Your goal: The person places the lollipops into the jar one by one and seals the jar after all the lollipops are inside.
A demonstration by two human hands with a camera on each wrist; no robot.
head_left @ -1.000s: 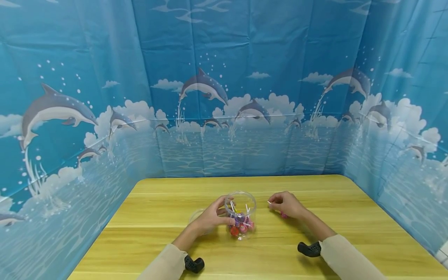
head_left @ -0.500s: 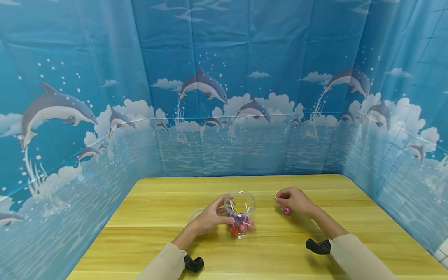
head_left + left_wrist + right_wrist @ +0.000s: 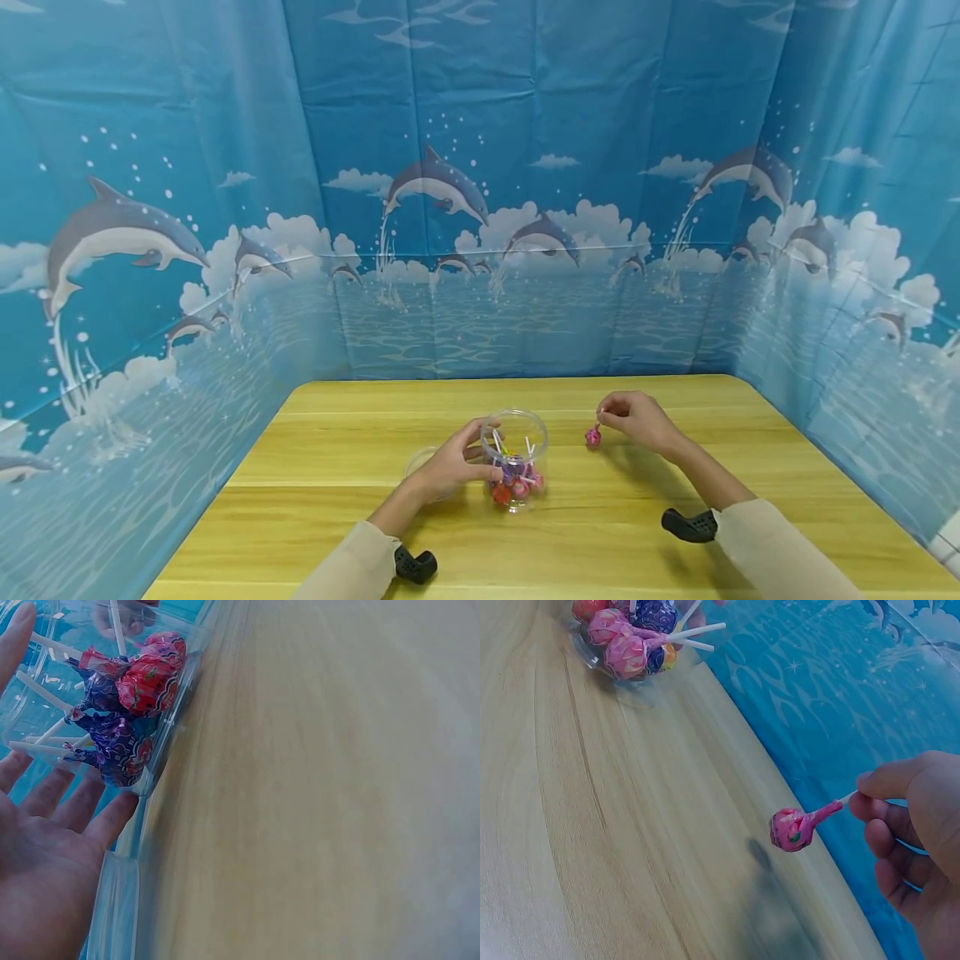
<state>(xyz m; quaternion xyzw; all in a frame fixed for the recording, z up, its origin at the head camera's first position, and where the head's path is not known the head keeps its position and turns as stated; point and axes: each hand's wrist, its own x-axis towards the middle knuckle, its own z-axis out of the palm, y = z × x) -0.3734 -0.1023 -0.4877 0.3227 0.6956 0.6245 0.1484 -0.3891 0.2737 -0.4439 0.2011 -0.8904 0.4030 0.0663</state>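
A clear plastic jar [image 3: 515, 433] stands upright on the table, holding several wrapped lollipops [image 3: 120, 746] in purple, red and pink, their white sticks pointing up and sideways. My left hand [image 3: 450, 468] is curled round the jar's left side, thumb at the front and fingers behind. To the right of the jar, my right hand [image 3: 637, 419] pinches a pink-wrapped lollipop [image 3: 791, 829] by its white stick between thumb and forefinger. Its round head hangs down over the table, with a shadow below it in the right wrist view.
A clear round lid [image 3: 420, 458] lies on the table, partly hidden behind my left hand. The yellow wood-grain table [image 3: 337, 517] has its far edge against a blue dolphin curtain [image 3: 480, 317], which also hangs on both sides.
My right hand has moved a little right and away from me, and the lollipop in it has swung from beneath the palm to hang left of the fingers. The left hand and jar stay put.
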